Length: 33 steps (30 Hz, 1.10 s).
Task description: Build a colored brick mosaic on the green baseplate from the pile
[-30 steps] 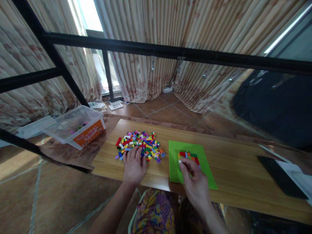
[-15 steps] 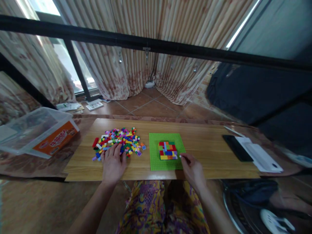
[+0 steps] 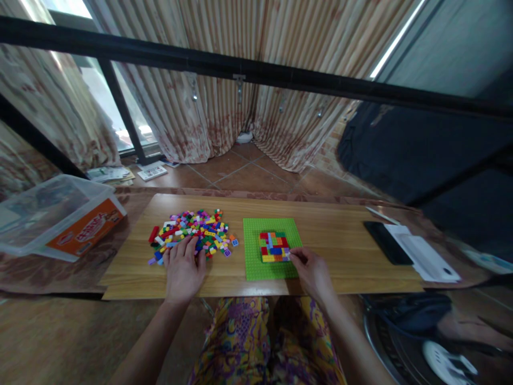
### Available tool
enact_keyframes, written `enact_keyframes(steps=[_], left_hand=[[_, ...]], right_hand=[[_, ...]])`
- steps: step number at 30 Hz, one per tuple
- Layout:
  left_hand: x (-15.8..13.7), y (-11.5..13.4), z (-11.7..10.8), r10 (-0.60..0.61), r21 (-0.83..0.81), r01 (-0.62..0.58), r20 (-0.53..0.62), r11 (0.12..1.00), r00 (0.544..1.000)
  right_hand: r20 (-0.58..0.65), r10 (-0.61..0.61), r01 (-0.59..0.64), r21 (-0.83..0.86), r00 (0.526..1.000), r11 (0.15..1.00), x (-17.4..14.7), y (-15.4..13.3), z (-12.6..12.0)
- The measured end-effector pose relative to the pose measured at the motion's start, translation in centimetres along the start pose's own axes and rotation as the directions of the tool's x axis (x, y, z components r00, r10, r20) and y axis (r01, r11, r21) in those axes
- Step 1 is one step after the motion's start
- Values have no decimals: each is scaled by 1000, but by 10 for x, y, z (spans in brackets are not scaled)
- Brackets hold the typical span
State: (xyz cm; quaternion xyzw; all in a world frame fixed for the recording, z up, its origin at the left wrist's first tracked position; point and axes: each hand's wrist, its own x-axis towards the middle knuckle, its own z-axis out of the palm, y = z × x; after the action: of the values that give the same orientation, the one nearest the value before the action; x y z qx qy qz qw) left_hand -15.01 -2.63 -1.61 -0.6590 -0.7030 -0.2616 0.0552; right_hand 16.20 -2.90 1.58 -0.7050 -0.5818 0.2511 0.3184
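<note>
A green baseplate (image 3: 252, 267) lies on the wooden board in front of me, bearing a low multicoloured block of toy bricks (image 3: 274, 247). At the lower right corner of that block is my right hand (image 3: 313, 271), thumb and forefinger pinched on a small pale brick mostly hidden by the fingertips. To the left spreads a pile of loose toy bricks (image 3: 208, 230) in many colours. Over the near side of this pile rests my left hand (image 3: 185, 270), its fingers apart and touching bricks; nothing is seen held in it.
A clear plastic bin (image 3: 60, 214) with an orange label stands left of the wooden board (image 3: 336, 224). At the board's right end lie a black phone-like slab (image 3: 387, 243) and a white open box (image 3: 425, 256). A black rail (image 3: 264, 69) crosses ahead, before curtains.
My right hand has moved slightly left, bringing the small pale brick from beside the block to its right edge. My left hand stays on the pile. The view has shifted slightly.
</note>
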Motion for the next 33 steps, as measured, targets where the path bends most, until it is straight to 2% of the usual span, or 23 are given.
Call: enact_keyframes(steps=[10, 18, 24, 33], left_hand=[[0, 0, 0, 4, 3, -4, -6, 1000, 1000], [0, 1, 0, 2, 23, -2, -10, 1000, 1000], [0, -2, 3, -2, 19, 2, -11, 1000, 1000], [0, -3, 2, 23, 31, -23, -25, 999, 999]], right_hand=[[25, -19, 19, -26, 1000, 999, 1, -3, -3], [-3, 44, -44, 130, 999, 991, 8, 10, 1], [2, 149, -139, 373, 989, 917, 7, 28, 13], [-27, 183, -161, 368, 983, 916, 9, 22, 15]])
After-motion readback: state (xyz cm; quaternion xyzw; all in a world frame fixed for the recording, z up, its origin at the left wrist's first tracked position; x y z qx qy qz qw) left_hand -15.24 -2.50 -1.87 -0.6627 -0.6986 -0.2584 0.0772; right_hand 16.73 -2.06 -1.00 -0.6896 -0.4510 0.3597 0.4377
